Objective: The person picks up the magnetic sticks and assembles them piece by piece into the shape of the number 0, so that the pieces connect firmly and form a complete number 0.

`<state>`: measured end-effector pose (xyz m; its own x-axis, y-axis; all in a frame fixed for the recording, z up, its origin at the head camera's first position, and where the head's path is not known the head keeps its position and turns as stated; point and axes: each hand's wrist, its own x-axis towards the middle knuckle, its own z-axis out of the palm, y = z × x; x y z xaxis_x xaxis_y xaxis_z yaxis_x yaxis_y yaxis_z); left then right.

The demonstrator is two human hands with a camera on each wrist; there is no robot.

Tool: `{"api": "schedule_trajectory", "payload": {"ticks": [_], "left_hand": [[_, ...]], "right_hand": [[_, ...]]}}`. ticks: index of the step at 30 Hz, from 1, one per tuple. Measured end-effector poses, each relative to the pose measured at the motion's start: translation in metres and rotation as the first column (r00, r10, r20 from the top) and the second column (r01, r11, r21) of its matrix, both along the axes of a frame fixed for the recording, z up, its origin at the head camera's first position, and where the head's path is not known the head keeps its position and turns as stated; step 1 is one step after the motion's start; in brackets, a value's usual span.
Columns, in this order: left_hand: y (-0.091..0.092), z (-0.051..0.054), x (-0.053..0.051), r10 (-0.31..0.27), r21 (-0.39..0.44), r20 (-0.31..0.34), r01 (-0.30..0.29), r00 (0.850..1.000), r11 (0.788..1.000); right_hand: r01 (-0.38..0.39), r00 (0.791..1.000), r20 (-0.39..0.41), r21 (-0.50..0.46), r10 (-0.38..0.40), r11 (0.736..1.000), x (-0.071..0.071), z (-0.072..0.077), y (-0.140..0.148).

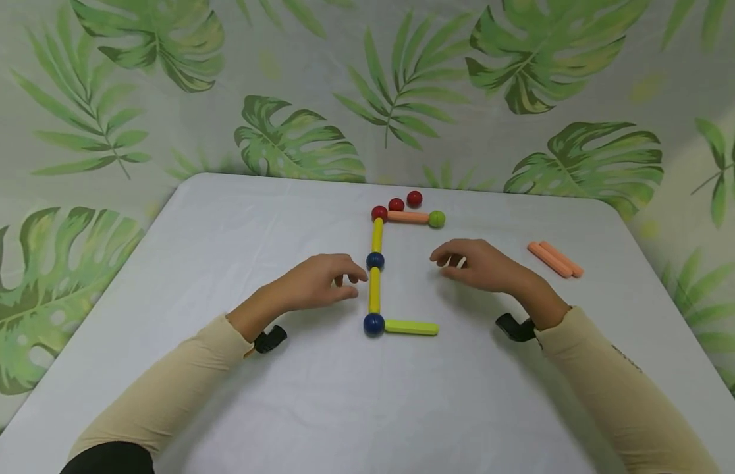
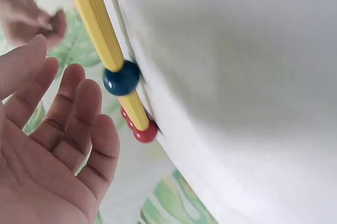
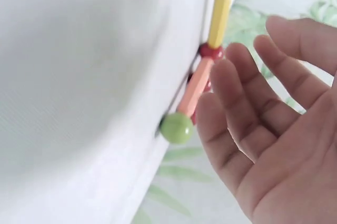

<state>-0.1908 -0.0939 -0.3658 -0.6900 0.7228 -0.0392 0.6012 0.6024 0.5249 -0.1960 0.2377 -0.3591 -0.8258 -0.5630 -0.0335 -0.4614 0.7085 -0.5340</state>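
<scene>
Between my hands lies a joined figure of rods and balls. Two yellow rods (image 1: 375,291) run in line through a blue ball (image 1: 375,261), from a second blue ball (image 1: 373,324) at the near end to a red ball (image 1: 379,213) at the far end. A lime-green rod (image 1: 411,327) points right from the near ball. An orange rod (image 1: 408,217) points right from the red one, ending at a green ball (image 1: 436,219). My left hand (image 1: 321,282), loosely curled, is just left of the yellow rods. To their right hovers my right hand (image 1: 477,264), relaxed and holding nothing.
Two loose orange rods (image 1: 555,259) lie side by side at the right. Behind the figure's far end sit two more red balls (image 1: 414,198). The white table (image 1: 272,217) ends at the back against a leaf-patterned cloth (image 1: 308,79).
</scene>
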Motion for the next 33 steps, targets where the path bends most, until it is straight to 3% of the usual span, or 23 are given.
{"api": "schedule_trajectory", "payload": {"ticks": [4,10,13,23,28,33], "left_hand": [[0.005,0.0,0.016,-0.079,-0.047,0.007,0.079,0.997,0.996],[0.012,-0.004,0.025,-0.155,-0.119,0.096,0.166,0.983,0.979],[0.013,-0.008,0.025,-0.175,-0.143,0.128,0.193,0.976,0.971],[0.016,-0.015,0.019,-0.235,-0.12,0.138,0.251,0.962,0.96],[0.017,-0.017,0.015,-0.228,-0.115,0.171,0.249,0.958,0.962],[0.019,-0.014,0.012,-0.21,-0.085,0.221,0.233,0.952,0.969]], "right_hand": [[0.033,0.998,-0.061,0.02,-0.031,0.999,-0.025,0.004,-0.003],[0.112,0.991,-0.075,0.026,-0.11,0.993,-0.061,0.006,-0.022],[0.153,0.987,-0.057,0.012,-0.152,0.988,-0.073,0.006,-0.035],[0.251,0.967,-0.04,-0.016,-0.251,0.968,-0.096,-0.006,-0.046],[0.287,0.957,-0.025,-0.049,-0.288,0.957,-0.107,-0.012,-0.046],[0.337,0.939,-0.063,-0.022,-0.338,0.941,-0.115,-0.006,-0.05]]}}
